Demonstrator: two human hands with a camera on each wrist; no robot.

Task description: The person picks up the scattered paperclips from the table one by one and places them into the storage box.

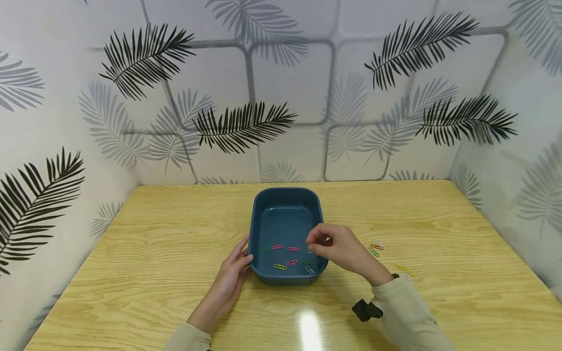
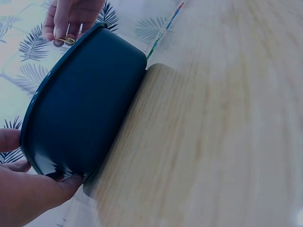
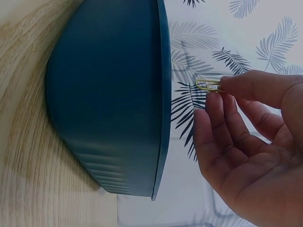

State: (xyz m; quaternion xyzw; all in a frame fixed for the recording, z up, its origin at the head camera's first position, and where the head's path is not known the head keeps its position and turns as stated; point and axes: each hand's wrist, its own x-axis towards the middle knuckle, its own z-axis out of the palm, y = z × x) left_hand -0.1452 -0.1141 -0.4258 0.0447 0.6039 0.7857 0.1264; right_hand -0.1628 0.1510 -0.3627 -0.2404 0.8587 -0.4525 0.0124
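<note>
A dark blue rectangular container [image 1: 287,280] stands on the table, with several coloured paper clips on its floor, including a yellow clip [image 1: 280,266], a pink clip [image 1: 293,249] and a white clip [image 1: 309,269]. My left hand [image 1: 228,280] holds the container's near left side, the thumb at the rim and the other fingers against the outer wall. Over the container's right part, my right hand [image 1: 344,247] pinches a yellow paper clip [image 3: 208,85] between thumb and fingertips. In the right wrist view that clip is above the rim, apart from the container.
To the right of the container, loose paper clips lie on the wooden table [image 1: 439,229]: an orange clip [image 1: 376,246], a green clip [image 1: 373,252], and yellow clips [image 1: 403,269] nearer the front. Behind the table rises a leaf-patterned wall [image 1: 290,146].
</note>
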